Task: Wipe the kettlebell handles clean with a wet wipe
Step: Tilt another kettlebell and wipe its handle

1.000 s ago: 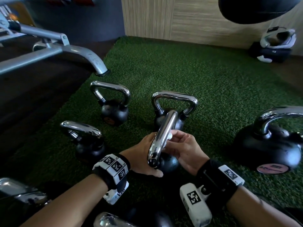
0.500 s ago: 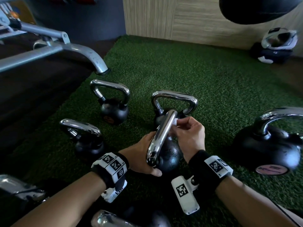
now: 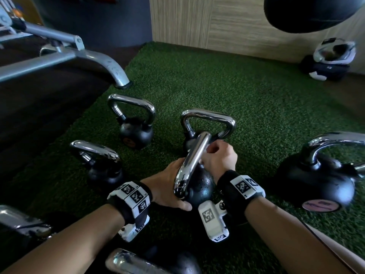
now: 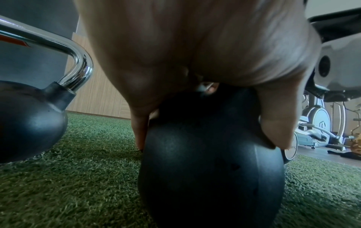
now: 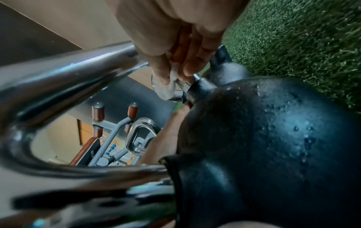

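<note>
A small black kettlebell (image 3: 199, 186) with a chrome handle (image 3: 191, 161) stands on the green turf in front of me. My left hand (image 3: 169, 184) grips its round body (image 4: 210, 162), thumb on one side and fingers on the other. Curled over the far end of the handle, my right hand (image 3: 215, 153) pinches a white wet wipe (image 5: 168, 88) against the handle's far leg, just above the black collar. Water drops sit on the kettlebell body (image 5: 273, 138). Only a sliver of the wet wipe (image 3: 207, 150) shows in the head view.
Several more kettlebells stand around: one close behind (image 3: 207, 123), two at the left (image 3: 136, 131) (image 3: 102, 167), a large one at the right (image 3: 316, 180), one nearest me (image 3: 150, 262). A grey bench leg (image 3: 110, 68) ends at the turf's left edge. A bag (image 3: 329, 60) lies far right.
My right hand has slid with the wipe from the middle of the handle up to its far end, the wrist turning over. My left hand has kept its hold on the body.
</note>
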`<control>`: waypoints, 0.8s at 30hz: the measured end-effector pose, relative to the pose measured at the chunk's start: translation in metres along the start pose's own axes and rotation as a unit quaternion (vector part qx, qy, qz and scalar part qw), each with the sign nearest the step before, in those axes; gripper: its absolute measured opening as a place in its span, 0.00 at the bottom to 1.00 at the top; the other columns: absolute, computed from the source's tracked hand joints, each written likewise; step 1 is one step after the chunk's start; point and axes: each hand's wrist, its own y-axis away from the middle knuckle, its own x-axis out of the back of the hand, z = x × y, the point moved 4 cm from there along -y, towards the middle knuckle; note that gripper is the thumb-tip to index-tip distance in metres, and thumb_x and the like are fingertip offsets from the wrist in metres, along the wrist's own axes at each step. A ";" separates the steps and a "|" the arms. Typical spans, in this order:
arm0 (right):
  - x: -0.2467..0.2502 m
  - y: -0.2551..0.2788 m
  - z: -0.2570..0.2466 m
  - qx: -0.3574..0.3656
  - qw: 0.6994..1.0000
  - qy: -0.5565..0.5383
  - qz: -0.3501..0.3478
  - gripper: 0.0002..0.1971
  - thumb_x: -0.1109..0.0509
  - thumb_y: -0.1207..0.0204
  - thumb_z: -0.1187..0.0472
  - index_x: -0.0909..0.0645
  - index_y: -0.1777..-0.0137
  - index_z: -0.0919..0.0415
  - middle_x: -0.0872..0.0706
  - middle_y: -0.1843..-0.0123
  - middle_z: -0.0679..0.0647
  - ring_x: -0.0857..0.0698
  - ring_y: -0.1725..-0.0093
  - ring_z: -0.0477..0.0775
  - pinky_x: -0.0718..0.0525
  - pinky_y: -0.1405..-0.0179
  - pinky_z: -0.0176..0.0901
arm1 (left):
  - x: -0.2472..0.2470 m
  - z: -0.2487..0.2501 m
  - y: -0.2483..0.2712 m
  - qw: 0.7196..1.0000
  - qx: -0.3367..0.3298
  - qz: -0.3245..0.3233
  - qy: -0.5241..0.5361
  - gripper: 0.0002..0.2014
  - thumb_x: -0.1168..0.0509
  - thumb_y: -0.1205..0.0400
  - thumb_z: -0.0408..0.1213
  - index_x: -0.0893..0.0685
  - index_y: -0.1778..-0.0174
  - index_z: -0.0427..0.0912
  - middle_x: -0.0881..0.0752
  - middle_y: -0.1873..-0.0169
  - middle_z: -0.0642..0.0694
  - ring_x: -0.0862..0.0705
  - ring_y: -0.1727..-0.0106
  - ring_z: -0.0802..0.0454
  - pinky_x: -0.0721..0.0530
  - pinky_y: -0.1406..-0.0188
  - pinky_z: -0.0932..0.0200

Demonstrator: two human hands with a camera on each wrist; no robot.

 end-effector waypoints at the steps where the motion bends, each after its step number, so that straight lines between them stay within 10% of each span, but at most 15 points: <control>1: -0.004 -0.001 0.001 -0.012 1.000 0.019 -0.020 0.07 0.21 0.35 0.60 0.17 0.64 0.61 0.18 0.70 0.49 0.21 0.69 0.51 0.24 0.74 0.36 | 0.000 0.001 0.001 1.000 0.004 -0.004 -0.006 0.61 0.16 0.30 0.50 0.53 0.11 0.51 0.47 0.15 0.53 0.46 0.13 0.54 0.45 0.16 0.63; 7: -0.003 -0.003 0.006 -0.076 0.983 -0.011 -0.166 0.15 0.15 0.38 0.65 0.22 0.68 0.59 0.12 0.70 0.59 0.13 0.70 0.59 0.09 0.64 0.55 | 0.003 0.006 0.011 0.999 0.020 -0.003 -0.038 0.57 0.18 0.29 0.55 0.52 0.13 0.61 0.45 0.17 0.62 0.37 0.16 0.58 0.33 0.16 0.52; 10: 0.022 -0.003 0.009 -0.014 0.991 0.058 -0.117 0.14 0.16 0.37 0.62 0.21 0.65 0.61 0.14 0.66 0.57 0.16 0.67 0.56 0.10 0.64 0.57 | 0.010 0.002 0.011 0.999 0.003 -0.021 -0.042 0.56 0.16 0.30 0.50 0.47 0.14 0.63 0.39 0.24 0.67 0.31 0.26 0.65 0.26 0.21 0.55; 16: 0.050 -0.011 -0.024 0.139 0.980 0.137 -0.038 0.09 0.23 0.29 0.64 0.22 0.57 0.62 0.18 0.62 0.52 0.22 0.63 0.52 0.29 0.70 0.33 | 0.053 -0.012 0.013 0.999 0.004 0.035 0.020 0.20 0.36 0.12 0.42 0.21 0.24 0.63 0.15 0.29 0.59 0.15 0.32 0.56 0.17 0.29 0.50; 20: 0.040 -0.005 -0.052 0.280 0.941 0.187 -0.043 0.13 0.28 0.27 0.72 0.22 0.45 0.60 0.15 0.57 0.50 0.16 0.60 0.56 0.27 0.69 0.36 | 0.073 0.010 0.036 0.991 -0.017 0.098 0.091 0.33 0.38 0.24 0.75 0.22 0.24 0.66 0.15 0.35 0.67 0.15 0.36 0.67 0.18 0.30 0.55; 24: 0.028 -0.002 -0.059 0.323 0.909 0.240 -0.109 0.17 0.25 0.24 0.67 0.13 0.37 0.52 0.13 0.45 0.51 0.13 0.48 0.54 0.15 0.49 0.42 | 0.056 0.040 0.048 0.990 -0.042 0.073 -0.114 0.35 0.31 0.30 0.67 0.32 0.27 0.68 0.20 0.35 0.62 0.14 0.38 0.55 0.14 0.42 0.49</control>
